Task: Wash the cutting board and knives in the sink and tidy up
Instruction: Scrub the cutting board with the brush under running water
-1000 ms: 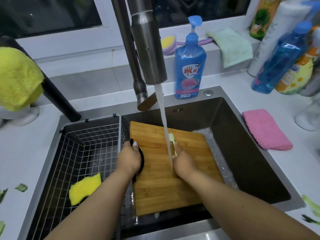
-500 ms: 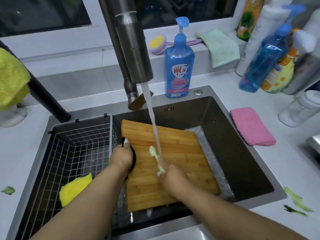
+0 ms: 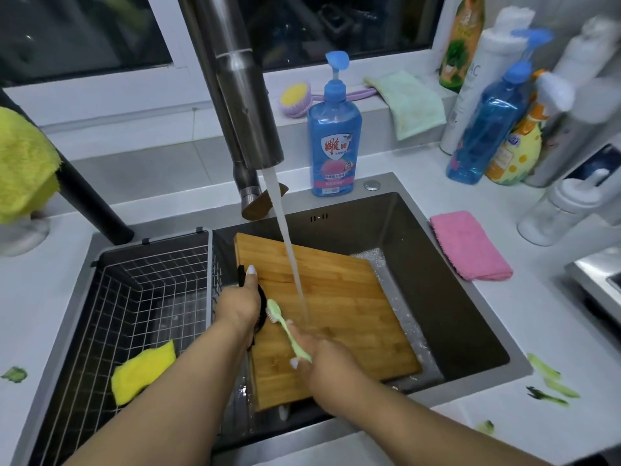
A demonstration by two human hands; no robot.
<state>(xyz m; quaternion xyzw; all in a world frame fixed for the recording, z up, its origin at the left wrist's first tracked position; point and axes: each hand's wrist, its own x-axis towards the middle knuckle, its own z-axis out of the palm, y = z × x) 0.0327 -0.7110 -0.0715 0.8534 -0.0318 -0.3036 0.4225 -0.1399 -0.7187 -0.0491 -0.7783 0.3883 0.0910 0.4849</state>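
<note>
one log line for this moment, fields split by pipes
left hand: grips bamboo cutting board | right hand: holds green brush | tap water running

On the blue dish-soap bottle (image 3: 334, 139) behind the sink I read a red label with large Chinese characters, possibly "雕牌". On the white bottle (image 3: 477, 92) at right I make out "AC".

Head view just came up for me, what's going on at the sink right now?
A person is scrubbing a wooden cutting board that leans in the sink under running water from the faucet. The left hand grips the board's black handle at its left edge; the right hand holds a small green brush, bristles near the left hand. A yellow sponge lies in the wire basket. No knives show.
</note>
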